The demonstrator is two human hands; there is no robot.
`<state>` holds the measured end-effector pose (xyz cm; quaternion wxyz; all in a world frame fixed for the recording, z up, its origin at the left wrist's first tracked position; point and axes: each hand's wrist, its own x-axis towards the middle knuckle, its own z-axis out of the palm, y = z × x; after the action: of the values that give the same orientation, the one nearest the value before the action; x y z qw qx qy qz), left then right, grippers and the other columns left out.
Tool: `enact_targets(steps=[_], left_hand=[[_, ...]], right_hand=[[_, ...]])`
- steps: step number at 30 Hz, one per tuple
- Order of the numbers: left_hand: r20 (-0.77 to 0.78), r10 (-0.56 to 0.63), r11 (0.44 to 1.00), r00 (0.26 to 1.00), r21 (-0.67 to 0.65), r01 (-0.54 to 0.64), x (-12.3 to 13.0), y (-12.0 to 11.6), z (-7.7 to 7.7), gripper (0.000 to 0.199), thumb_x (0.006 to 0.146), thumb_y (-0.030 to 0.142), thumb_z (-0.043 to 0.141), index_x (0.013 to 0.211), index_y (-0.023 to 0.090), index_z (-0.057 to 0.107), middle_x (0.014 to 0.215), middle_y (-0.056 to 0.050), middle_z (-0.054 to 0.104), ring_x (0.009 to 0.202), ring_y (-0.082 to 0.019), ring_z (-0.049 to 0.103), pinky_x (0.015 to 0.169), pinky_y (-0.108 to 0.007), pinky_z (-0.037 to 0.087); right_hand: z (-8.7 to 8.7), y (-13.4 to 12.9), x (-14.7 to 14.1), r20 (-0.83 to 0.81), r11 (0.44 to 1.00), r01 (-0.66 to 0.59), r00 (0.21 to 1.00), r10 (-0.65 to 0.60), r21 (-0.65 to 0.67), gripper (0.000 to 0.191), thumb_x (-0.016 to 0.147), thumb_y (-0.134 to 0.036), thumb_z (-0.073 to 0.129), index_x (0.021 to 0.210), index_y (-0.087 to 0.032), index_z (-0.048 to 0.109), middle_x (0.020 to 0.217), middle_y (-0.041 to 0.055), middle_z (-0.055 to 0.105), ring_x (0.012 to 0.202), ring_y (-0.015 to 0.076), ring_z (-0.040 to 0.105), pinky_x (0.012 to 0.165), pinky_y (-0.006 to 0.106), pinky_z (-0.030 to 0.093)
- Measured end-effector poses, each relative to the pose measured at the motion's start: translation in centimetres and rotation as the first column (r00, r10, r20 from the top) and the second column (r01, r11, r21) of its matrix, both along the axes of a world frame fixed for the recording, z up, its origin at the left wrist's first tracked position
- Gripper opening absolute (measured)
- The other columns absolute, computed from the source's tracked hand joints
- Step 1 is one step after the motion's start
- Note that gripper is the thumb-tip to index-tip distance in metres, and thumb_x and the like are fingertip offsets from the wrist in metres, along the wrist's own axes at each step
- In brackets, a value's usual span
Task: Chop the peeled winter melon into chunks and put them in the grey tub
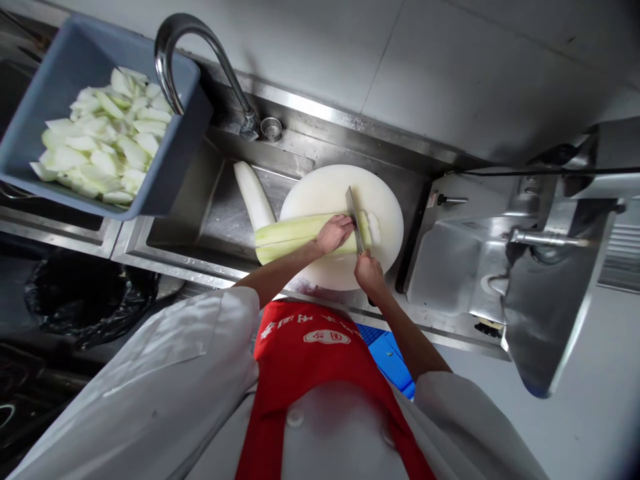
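On a round white cutting board (325, 277) lie long pale green gourd pieces (285, 231), side by side, their left ends past the board's edge. My left hand (335, 233) presses on them near their right end, fingers together. The handle of a cleaver (353, 210) is gripped in my right hand (369, 272), at the board's front right. Its blade stands across the gourd, right beside my left fingertips. Cut slices (373, 229) lie just right of the blade. Another whitish gourd (253, 195) rests in the sink, left of the board.
A blue-grey bin (175, 153) full of cut pieces (105, 140) stands at the upper left. A curved faucet (205, 40) rises beside it over the steel sink (200, 227). Metal equipment (445, 267) is at the right. A black bag (90, 293) hangs at the lower left.
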<state>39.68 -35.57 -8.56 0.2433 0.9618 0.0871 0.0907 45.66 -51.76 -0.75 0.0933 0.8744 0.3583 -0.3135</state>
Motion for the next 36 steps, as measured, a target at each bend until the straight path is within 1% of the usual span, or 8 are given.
enact_targets(steps=[4,11,14,17,24,27,30,36], left_hand=[[0.002,0.053,0.997,0.999,0.047,-0.053,-0.6,0.1,0.3,0.038,0.107,0.03,0.034,0.104,0.019,0.07,0.107,-0.01,0.068,0.1,-0.025,0.054,0.088,-0.041,0.041],[0.004,0.036,0.993,0.999,0.113,-0.037,-0.5,0.0,0.2,0.036,0.107,0.027,0.035,0.104,0.019,0.07,0.105,-0.01,0.066,0.099,-0.024,0.054,0.087,-0.039,0.04],[0.006,0.032,0.993,0.999,0.115,-0.032,-0.5,0.1,-0.1,0.035,0.107,0.027,0.035,0.107,0.018,0.069,0.106,-0.01,0.066,0.101,-0.024,0.054,0.088,-0.039,0.039],[0.004,0.032,0.992,0.999,0.122,-0.032,-0.5,0.1,-0.2,0.035,0.107,0.026,0.035,0.108,0.018,0.069,0.108,-0.01,0.066,0.102,-0.024,0.054,0.089,-0.039,0.039],[-0.014,0.018,0.995,1.0,0.102,-0.017,-0.6,0.3,-0.1,0.036,0.108,0.027,0.035,0.11,0.016,0.07,0.108,-0.009,0.067,0.101,-0.024,0.055,0.088,-0.038,0.038],[-0.032,0.024,0.996,0.999,0.087,-0.022,-1.0,0.3,0.1,0.035,0.108,0.026,0.036,0.112,0.017,0.069,0.11,-0.009,0.067,0.101,-0.023,0.055,0.089,-0.037,0.039],[-0.03,0.06,0.991,0.998,0.119,-0.056,-1.4,0.2,0.2,0.035,0.108,0.026,0.036,0.11,0.017,0.07,0.11,-0.009,0.067,0.102,-0.023,0.054,0.09,-0.038,0.039],[-0.023,0.049,0.986,0.999,0.162,-0.045,-1.2,0.1,0.1,0.033,0.107,0.024,0.037,0.108,0.017,0.069,0.109,-0.009,0.067,0.102,-0.024,0.054,0.089,-0.039,0.039]], right_hand=[[0.8,0.1,0.4,-0.003,0.999,-0.02,1.0,0.02,0.046,0.03,0.109,-0.019,0.029,0.128,-0.002,0.047,0.106,0.0224,0.071,0.101,0.0275,0.07,0.084,0.032,0.046],[7.3,-2.2,0.7,0.004,0.996,-0.079,0.997,0.079,-0.032,0.027,0.108,-0.025,0.034,0.117,-0.01,0.054,0.101,0.0197,0.071,0.099,0.0273,0.071,0.082,0.031,0.047],[9.0,-3.1,0.7,-0.018,0.994,-0.085,0.996,0.084,-0.075,0.028,0.108,-0.027,0.034,0.114,-0.011,0.055,0.098,0.0192,0.071,0.098,0.0282,0.072,0.08,0.031,0.047],[8.2,-2.8,1.0,-0.038,0.993,-0.093,0.995,0.09,-0.068,0.027,0.108,-0.027,0.034,0.113,-0.011,0.055,0.097,0.0191,0.071,0.096,0.0286,0.072,0.078,0.031,0.047],[0.6,1.0,0.4,0.017,1.0,-0.007,1.0,0.006,0.022,0.03,0.109,-0.023,0.031,0.124,-0.008,0.051,0.11,0.0205,0.07,0.104,0.0271,0.07,0.086,0.031,0.046],[-0.8,1.7,0.5,0.036,0.999,0.007,0.999,-0.008,0.035,0.031,0.109,-0.024,0.029,0.125,-0.008,0.051,0.109,0.0198,0.071,0.104,0.0275,0.07,0.086,0.031,0.046],[0.4,1.4,0.9,0.031,0.999,-0.022,0.999,0.021,0.042,0.031,0.109,-0.025,0.031,0.124,-0.009,0.052,0.109,0.0194,0.071,0.104,0.0281,0.07,0.086,0.032,0.047],[6.3,-1.1,0.6,0.036,0.995,-0.095,0.995,0.096,-0.017,0.029,0.108,-0.027,0.032,0.118,-0.01,0.054,0.101,0.0196,0.071,0.098,0.0289,0.071,0.082,0.032,0.046]])
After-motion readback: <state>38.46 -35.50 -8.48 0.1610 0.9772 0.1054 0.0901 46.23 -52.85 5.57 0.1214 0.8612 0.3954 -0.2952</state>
